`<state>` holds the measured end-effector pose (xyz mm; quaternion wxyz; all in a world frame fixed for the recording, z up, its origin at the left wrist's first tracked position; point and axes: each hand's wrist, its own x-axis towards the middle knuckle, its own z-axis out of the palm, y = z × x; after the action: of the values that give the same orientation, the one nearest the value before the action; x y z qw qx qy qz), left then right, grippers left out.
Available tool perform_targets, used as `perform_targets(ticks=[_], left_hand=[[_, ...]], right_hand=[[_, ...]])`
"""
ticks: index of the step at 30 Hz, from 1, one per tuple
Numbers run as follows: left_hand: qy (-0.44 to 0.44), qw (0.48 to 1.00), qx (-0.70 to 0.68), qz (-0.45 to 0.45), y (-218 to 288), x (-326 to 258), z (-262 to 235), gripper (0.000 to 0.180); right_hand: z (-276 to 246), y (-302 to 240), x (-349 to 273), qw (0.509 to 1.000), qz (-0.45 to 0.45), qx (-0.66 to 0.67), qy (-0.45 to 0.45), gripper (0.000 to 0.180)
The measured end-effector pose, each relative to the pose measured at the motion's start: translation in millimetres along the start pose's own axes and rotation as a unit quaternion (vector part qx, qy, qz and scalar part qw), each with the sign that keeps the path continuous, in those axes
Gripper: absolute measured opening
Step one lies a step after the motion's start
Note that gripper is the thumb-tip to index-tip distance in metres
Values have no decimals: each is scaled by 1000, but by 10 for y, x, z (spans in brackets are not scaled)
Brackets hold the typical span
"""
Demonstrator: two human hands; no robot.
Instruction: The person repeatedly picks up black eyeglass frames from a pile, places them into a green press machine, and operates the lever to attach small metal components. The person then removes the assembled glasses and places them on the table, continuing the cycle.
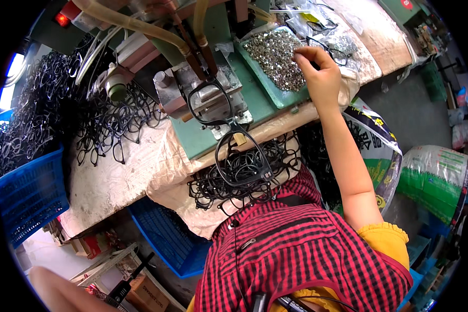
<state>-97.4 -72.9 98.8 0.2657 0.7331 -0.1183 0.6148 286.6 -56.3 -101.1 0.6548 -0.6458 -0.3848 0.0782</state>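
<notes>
My right hand point(321, 75) is raised over the right edge of a green tray point(265, 86) filled with small shiny metal pieces point(275, 58). Its thumb and fingertips are pinched together; whatever may be between them is too small to make out. My left hand does not show. A black glasses frame point(228, 124) without visible lenses sits at the machine's metal fixture point(226, 93). One rim lies by the fixture, under two dark prongs point(202, 60); the other juts toward me above a heap of black frames point(229, 190) at the table edge.
Many black frames point(41, 99) pile up at the left, above a blue crate point(31, 195). Another blue crate point(174, 242) stands below the table. Hoses point(135, 23) run to the machine. Clear plastic bags point(340, 44) lie beyond the tray; printed sacks point(434, 177) stand at the right.
</notes>
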Motion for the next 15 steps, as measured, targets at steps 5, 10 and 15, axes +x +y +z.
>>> perform_targets(ticks=[5,10,15], left_hand=[[-1,999,29,-29,-175,-35,64,23],[-4,996,62,-69,-405,-113,142,22],[-19,995,59,-80,-572,-131,192,21]], right_hand=[[-76,-110,-19,999,3,-53,-9,17],[-81,-65,-71,999,18,-42,3,14],[-32,-351,-158,998,45,13,-49,13]])
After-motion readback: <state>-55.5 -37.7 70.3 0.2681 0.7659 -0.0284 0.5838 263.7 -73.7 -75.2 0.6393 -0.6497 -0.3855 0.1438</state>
